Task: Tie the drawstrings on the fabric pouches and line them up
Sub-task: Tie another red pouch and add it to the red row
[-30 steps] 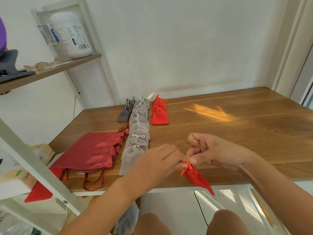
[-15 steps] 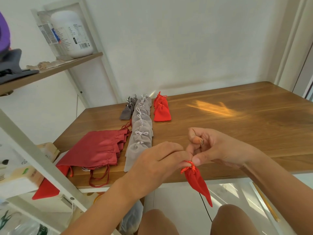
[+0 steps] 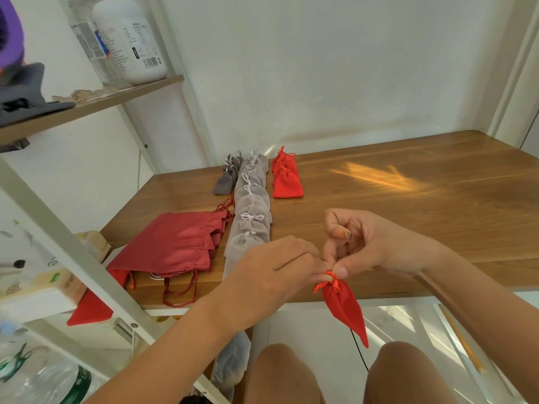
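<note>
Pouch [image 3: 345, 307] lower now, off wood table [image 3: 408, 205]; L grip [image 3: 271, 272], R grip [image 3: 370, 246] prob. pinching drawstring [image 3: 323, 284]

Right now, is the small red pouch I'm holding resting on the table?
No, the pouch hangs below the table edge, pinched at its drawstring by the left hand and the right hand.

Single head-worn view, forward and down, close over the table [image 3: 408, 205]
</note>
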Available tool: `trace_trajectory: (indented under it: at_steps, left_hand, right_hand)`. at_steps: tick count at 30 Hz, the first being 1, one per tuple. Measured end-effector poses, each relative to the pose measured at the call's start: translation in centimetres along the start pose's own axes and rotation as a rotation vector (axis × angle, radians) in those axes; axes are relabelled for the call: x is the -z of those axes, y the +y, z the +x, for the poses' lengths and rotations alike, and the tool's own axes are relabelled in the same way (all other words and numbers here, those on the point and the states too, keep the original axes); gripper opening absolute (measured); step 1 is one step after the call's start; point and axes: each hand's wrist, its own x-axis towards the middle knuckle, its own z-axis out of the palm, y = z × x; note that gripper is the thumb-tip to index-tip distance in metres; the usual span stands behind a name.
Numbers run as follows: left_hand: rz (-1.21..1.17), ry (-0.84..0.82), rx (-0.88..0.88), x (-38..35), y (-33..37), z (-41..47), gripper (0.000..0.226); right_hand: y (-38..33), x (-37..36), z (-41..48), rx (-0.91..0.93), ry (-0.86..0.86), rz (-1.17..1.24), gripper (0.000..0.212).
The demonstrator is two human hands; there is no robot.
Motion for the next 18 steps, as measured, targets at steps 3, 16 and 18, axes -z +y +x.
trace_trajectory:
  at_steps: [3,16,18]
  left_hand:
    - [0.007,-0.054,-0.027,-0.1,0.1,-0.2,0.014]
    - [0.017,0.035,0.045,-0.5,0.5,-0.2,0.017]
    - [-0.016,0.058,0.047,-0.3,0.7,0.1,0.015]
  right_hand:
    - [-0.2,0.1,-0.2,-0.037,-0.006,-0.049,0.048]
    - [-1.6,-1.3,-1.1,0.053,0.072,-0.258,0.042]
    - [-1.4,-1.4,-1.1,0.072,0.068,-0.193,0.043]
